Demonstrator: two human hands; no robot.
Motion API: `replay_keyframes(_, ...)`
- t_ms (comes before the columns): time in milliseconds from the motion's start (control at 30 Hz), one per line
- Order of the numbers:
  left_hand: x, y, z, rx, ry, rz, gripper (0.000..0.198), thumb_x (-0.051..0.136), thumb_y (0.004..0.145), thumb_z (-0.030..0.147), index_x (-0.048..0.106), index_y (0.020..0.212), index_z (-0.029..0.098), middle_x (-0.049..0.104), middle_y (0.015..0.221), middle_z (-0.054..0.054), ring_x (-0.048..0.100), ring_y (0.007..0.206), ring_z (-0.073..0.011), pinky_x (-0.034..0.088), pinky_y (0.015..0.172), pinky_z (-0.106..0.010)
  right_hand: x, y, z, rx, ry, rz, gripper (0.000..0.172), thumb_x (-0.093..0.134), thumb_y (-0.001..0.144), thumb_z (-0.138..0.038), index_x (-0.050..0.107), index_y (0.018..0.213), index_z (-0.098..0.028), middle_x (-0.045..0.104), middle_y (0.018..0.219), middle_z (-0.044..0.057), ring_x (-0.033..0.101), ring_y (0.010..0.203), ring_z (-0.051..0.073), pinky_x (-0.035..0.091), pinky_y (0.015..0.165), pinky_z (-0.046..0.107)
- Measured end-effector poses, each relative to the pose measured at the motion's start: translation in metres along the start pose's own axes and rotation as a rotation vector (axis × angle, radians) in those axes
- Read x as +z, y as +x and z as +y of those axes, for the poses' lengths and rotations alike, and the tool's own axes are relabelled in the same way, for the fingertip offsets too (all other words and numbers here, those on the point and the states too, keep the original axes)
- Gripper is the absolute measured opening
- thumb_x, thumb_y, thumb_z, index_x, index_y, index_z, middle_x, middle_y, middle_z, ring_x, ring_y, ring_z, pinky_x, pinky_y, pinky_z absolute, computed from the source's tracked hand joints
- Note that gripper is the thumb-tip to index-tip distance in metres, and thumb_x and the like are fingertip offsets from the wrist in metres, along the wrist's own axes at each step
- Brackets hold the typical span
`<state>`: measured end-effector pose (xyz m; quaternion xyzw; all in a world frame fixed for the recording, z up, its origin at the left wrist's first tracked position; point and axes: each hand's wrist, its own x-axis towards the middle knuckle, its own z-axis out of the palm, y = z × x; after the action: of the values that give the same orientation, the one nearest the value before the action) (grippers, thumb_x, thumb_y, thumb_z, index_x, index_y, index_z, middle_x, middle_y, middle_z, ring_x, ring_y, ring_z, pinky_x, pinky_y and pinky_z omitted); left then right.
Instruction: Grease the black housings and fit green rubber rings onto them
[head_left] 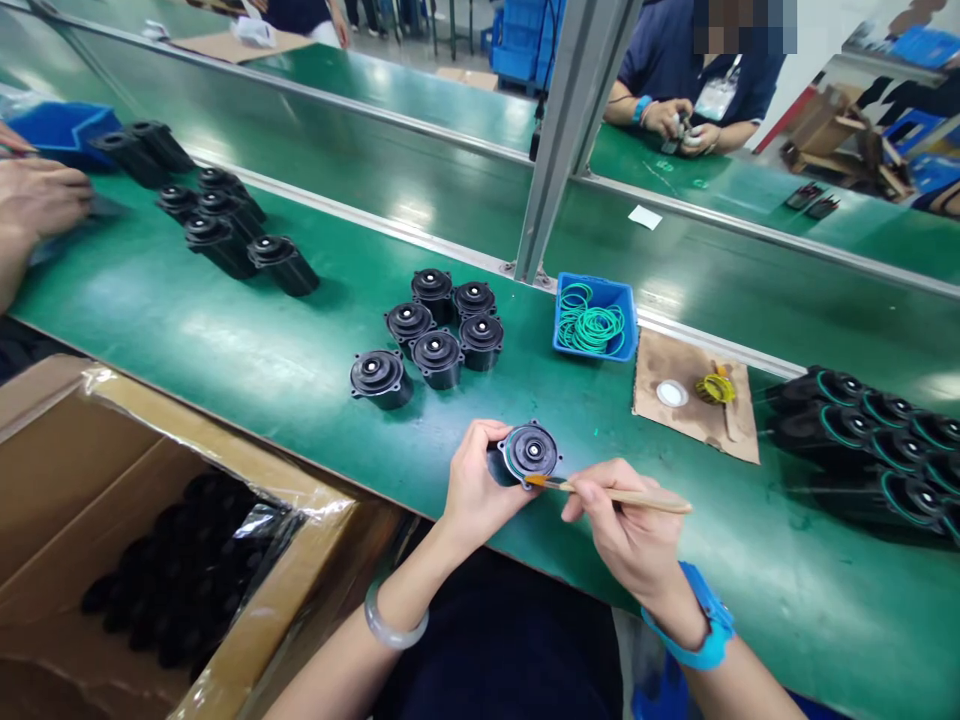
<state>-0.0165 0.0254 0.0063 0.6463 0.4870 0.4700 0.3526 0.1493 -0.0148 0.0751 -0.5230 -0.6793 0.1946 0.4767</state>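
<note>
My left hand (484, 485) is wrapped round a black cylindrical motor housing (531, 450), tilted so its round ridged end faces me. Part of a green ring shows along the left of that end. Between the fingers of my right hand (626, 520) is a wooden-handled paintbrush (630, 497); its orange bristles touch the housing's lower rim. Beyond my hands, several similar housings (437, 350) stand in a cluster. A blue bin (559, 345) holds loose green rubber rings (592, 330).
On stained cardboard (652, 350) lie a white round lid (671, 394) and a small yellow cup (715, 388). Ringed housings (900, 440) stand at right. An open carton (315, 540) of black parts sits lower left. A metal post (551, 150) rises behind; co-workers' hands (686, 128) are beyond.
</note>
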Motion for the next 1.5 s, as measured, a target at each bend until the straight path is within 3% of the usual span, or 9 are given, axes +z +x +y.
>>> replay_keyframes(200, 0.001, 0.0, -0.001, -0.014, 0.027, -0.003, 0.055, 0.091, 0.057, 0.03, 0.053, 0.096, 0.021, 0.063, 0.097, -0.002, 0.066, 0.088, -0.0199, 0.054, 0.077, -0.033, -0.008, 0.003, 0.002, -0.016, -0.127, 0.077, 0.039, 0.054, 0.102, -0.031, 0.062, 0.065, -0.022, 0.065, 0.053, -0.003, 0.063, 0.045, 0.01, 0.049, 0.048, 0.02)
replay_keyframes(333, 0.001, 0.0, -0.002, 0.023, 0.013, 0.0, 0.051, 0.087, 0.059, 0.031, 0.052, 0.095, 0.022, 0.062, 0.097, -0.002, 0.066, 0.087, -0.0197, 0.054, 0.076, -0.032, 0.001, 0.0, -0.006, -0.09, 0.036, 0.012, 0.033, 0.053, 0.102, -0.028, 0.064, 0.071, -0.022, 0.067, 0.055, -0.002, 0.066, 0.049, 0.012, 0.053, 0.051, 0.021)
replay_keyframes(433, 0.001, 0.0, -0.002, 0.022, 0.013, 0.008, 0.048, 0.085, 0.06, 0.031, 0.053, 0.095, 0.022, 0.062, 0.096, -0.002, 0.066, 0.087, -0.0202, 0.054, 0.076, -0.032, 0.005, -0.004, -0.005, -0.163, 0.001, -0.028, 0.029, 0.054, 0.102, -0.024, 0.064, 0.074, -0.021, 0.067, 0.057, -0.002, 0.064, 0.048, 0.011, 0.051, 0.05, 0.021)
replay_keyframes(633, 0.003, 0.0, -0.001, -0.024, 0.029, 0.039, 0.049, 0.087, 0.055, 0.029, 0.054, 0.091, 0.022, 0.064, 0.093, -0.002, 0.066, 0.084, -0.021, 0.055, 0.075, -0.034, 0.001, -0.005, -0.004, -0.132, -0.059, 0.036, 0.035, 0.053, 0.102, -0.024, 0.06, 0.068, -0.021, 0.065, 0.056, -0.002, 0.062, 0.048, 0.01, 0.049, 0.052, 0.019)
replay_keyframes(767, 0.003, 0.002, 0.003, 0.047, 0.052, 0.097, 0.041, 0.08, 0.056, 0.026, 0.053, 0.087, 0.022, 0.065, 0.086, -0.001, 0.068, 0.076, -0.0213, 0.057, 0.068, -0.034, 0.017, -0.003, -0.01, -0.239, -0.042, 0.039, 0.039, 0.049, 0.105, -0.029, 0.061, 0.069, -0.021, 0.064, 0.054, -0.003, 0.062, 0.045, 0.01, 0.048, 0.051, 0.018)
replay_keyframes(1033, 0.009, 0.001, -0.019, 0.054, 0.027, 0.099, 0.041, 0.081, 0.053, 0.028, 0.055, 0.084, 0.024, 0.067, 0.083, 0.0, 0.069, 0.073, -0.022, 0.058, 0.066, -0.034, 0.03, -0.009, 0.023, -0.191, -0.092, 0.169, 0.049, 0.042, 0.106, -0.041, 0.05, 0.061, -0.023, 0.054, 0.039, -0.008, 0.053, 0.029, 0.009, 0.043, 0.041, 0.015)
replay_keyframes(1133, 0.016, 0.002, -0.026, 0.055, -0.011, 0.151, 0.04, 0.079, 0.052, 0.032, 0.055, 0.084, 0.024, 0.065, 0.082, 0.001, 0.067, 0.071, -0.0214, 0.057, 0.065, -0.033, 0.032, -0.009, 0.025, -0.171, -0.087, 0.18, 0.05, 0.042, 0.106, -0.044, 0.054, 0.063, -0.022, 0.055, 0.038, -0.007, 0.053, 0.028, 0.009, 0.043, 0.041, 0.015)
replay_keyframes(1333, 0.019, 0.002, -0.023, 0.062, -0.03, 0.184, 0.031, 0.07, 0.055, 0.03, 0.053, 0.081, 0.025, 0.064, 0.077, 0.001, 0.063, 0.063, -0.0186, 0.053, 0.06, -0.03, 0.048, -0.008, 0.027, -0.291, -0.133, 0.128, 0.046, 0.039, 0.107, -0.044, 0.059, 0.072, -0.022, 0.059, 0.042, -0.006, 0.058, 0.033, 0.01, 0.044, 0.043, 0.015)
replay_keyframes(1500, 0.017, 0.003, -0.027, 0.062, -0.007, 0.16, 0.037, 0.076, 0.053, 0.034, 0.055, 0.082, 0.025, 0.065, 0.079, 0.001, 0.066, 0.066, -0.0204, 0.055, 0.063, -0.032, 0.047, -0.011, 0.032, -0.232, -0.129, 0.168, 0.048, 0.041, 0.106, -0.044, 0.055, 0.065, -0.022, 0.055, 0.039, -0.007, 0.055, 0.029, 0.009, 0.042, 0.04, 0.015)
